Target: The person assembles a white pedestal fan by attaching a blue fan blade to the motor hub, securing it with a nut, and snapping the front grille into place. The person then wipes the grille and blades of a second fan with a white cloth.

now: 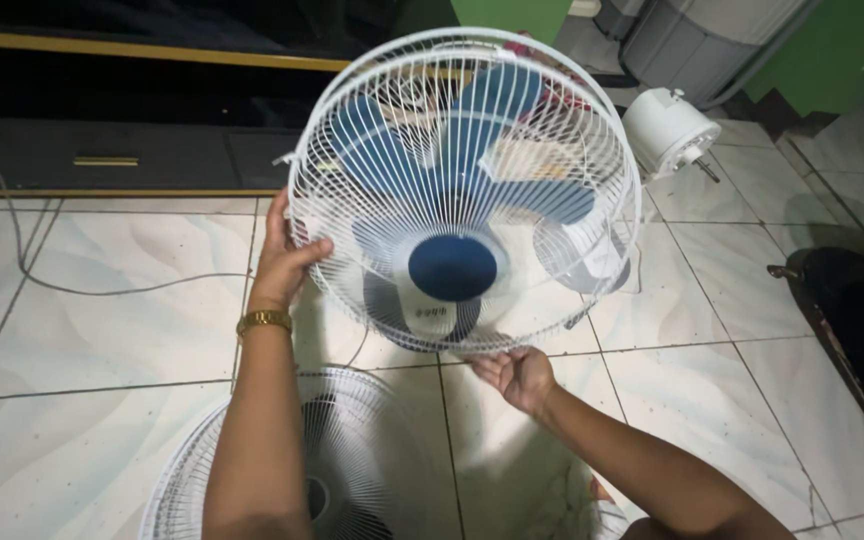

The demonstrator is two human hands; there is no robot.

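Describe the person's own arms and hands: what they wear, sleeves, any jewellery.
Both forearms are bare, with no sleeves in view. The left hand has a gold-coloured bracelet or watch band around its wrist. The right hand wears nothing that shows: no ring, band or glove. No gloves on either hand.

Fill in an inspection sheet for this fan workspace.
Surface: pale tiled floor.
Job's things: white fan guard held upright, blue blades seen through it; second guard flat on the floor.
Clutter: white motor housing on the floor, upper right.
Hands: left hand grips the guard's left rim; right hand touches its bottom rim.
Cables: grey cord across the tiles.
Surroundings: dark cabinet, green wall.
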